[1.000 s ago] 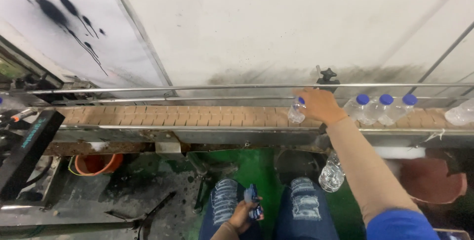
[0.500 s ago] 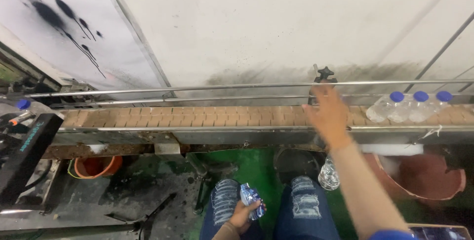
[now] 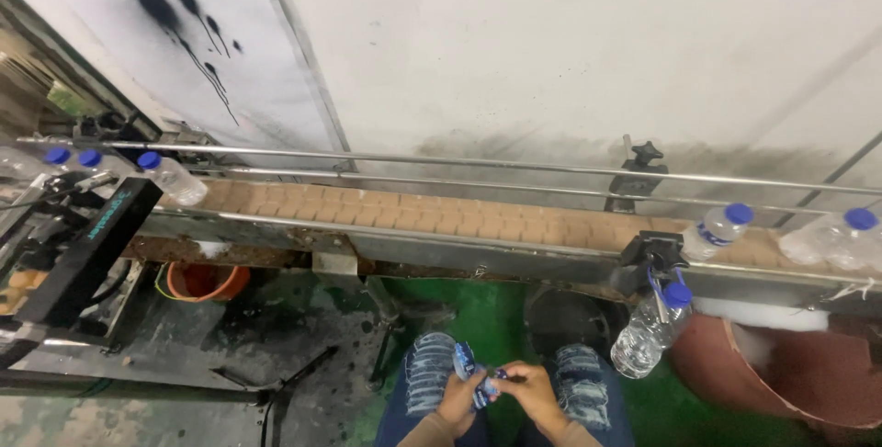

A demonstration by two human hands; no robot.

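Note:
Both my hands are low in the head view, over my lap in torn jeans. My left hand (image 3: 457,399) holds a small stack of blue plastic labels (image 3: 470,375). My right hand (image 3: 532,392) meets it and pinches the edge of the labels with its fingertips. Above my knees runs a tan slat conveyor (image 3: 441,213) between steel guide rails. Clear water bottles with blue caps (image 3: 718,230) ride on it at the right, and others (image 3: 170,179) at the far left. One more blue-capped bottle (image 3: 650,330) hangs by the conveyor's front edge, near my right knee.
A black machine housing (image 3: 84,249) stands at the left beside the conveyor. An orange bucket (image 3: 206,280) sits under the belt on the green, dirty floor. A large reddish-brown tub (image 3: 799,373) stands at the lower right. A white wall with black paint stains is behind.
My right hand has left the conveyor and come down to my lap, where it now meets the left hand on the labels. Bottles have moved along the belt.

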